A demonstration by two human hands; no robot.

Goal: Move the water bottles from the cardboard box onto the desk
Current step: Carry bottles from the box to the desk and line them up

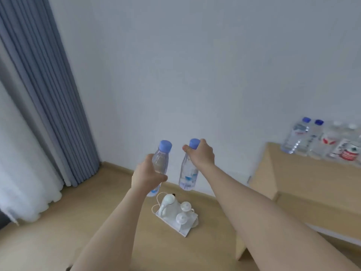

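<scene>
beyond both hands we see the pale wall, which fills most of the view. far to the left of the left hand hangs a grey-blue curtain, and a white sheer curtain bunches down to the ground lower on that side. under both forearms lies the wooden floor.

to the right of the right hand, well apart from it, stands the light wooden desk. at the desk's far edge, against the wall, we see a cluster of water bottles standing upright. the two nearest the right hand have blue caps. the rest blur toward the frame edge, and we cannot tell how many there are.

below the hands, between the two forearms, a white tray sits on the floor. it carries a white kettle and two white cups. a white cord loops beside it.

both held bottles are in the air, left of the desk, close together but not touching. the left bottle leans slightly with its cap up. the left hand wraps its curled fingers round the lower body. the right bottle hangs below the right hand, which grips it at the neck, fingers and thumb curled just under the cap.

each bottle has a blue cap.
</scene>
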